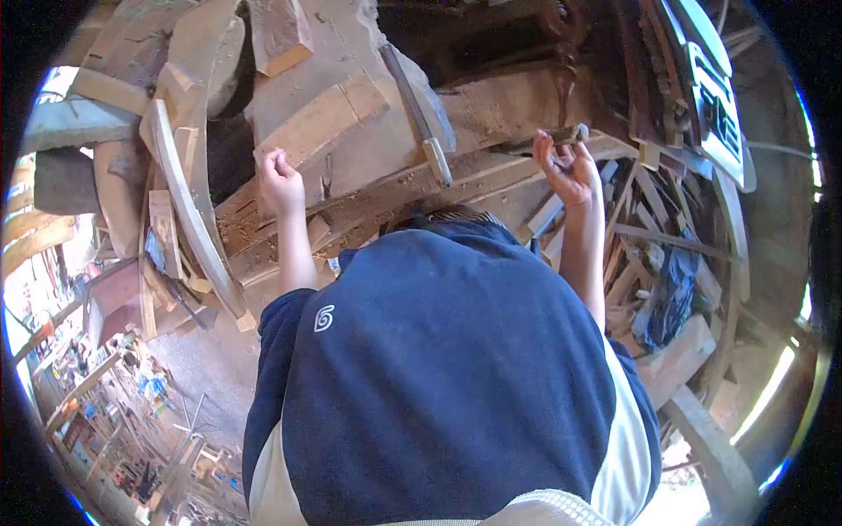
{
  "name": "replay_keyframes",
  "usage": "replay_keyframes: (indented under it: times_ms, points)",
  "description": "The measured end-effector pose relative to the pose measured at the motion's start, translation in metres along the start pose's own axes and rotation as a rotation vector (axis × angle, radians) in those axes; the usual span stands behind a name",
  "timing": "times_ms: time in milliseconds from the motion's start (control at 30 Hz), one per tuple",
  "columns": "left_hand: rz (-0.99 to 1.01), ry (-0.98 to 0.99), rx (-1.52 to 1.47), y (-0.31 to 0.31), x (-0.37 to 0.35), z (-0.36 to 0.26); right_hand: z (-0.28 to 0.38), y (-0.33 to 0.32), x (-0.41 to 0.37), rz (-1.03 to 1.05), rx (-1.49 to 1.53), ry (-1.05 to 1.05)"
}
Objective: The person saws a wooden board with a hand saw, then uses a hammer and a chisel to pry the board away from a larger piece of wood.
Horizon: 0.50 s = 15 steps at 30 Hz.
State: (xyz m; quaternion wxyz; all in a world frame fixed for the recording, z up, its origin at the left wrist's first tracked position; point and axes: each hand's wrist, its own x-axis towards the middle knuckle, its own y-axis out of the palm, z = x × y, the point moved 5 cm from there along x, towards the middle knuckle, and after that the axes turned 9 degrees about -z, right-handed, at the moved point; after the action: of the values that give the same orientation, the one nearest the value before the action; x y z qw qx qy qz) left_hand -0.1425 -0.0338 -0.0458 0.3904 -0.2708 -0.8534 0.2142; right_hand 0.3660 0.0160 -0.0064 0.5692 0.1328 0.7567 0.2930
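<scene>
My left hand is closed, its fingertips pinching the near left end of a pale, flat wooden piece that lies on the workbench. A dark line crosses the piece near its right end. At the right, my right hand is raised palm up, with bent fingers round a short brown object with a pale rounded end. What this object is cannot be made out. Between the hands, a long saw-like tool with a dark blade and light handle lies on the bench, touching neither hand.
A wood block lies at the bench's back. Long curved boards lean at the left. Wood offcuts and a blue plastic bag are heaped at the right. Dark carved wood stands behind my right hand.
</scene>
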Motion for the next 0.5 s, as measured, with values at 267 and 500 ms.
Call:
replay_keyframes:
  times_ms: [267, 500]
  points:
    - [-0.014, -0.028, -0.015, 0.001, -0.002, 0.004, 0.013, -0.06, 0.076, -0.166, -0.155, -0.026]
    - [-0.003, -0.13, -0.005, -0.009, 0.003, -0.007, 0.005, -0.116, 0.111, -0.177, -0.081, 0.551]
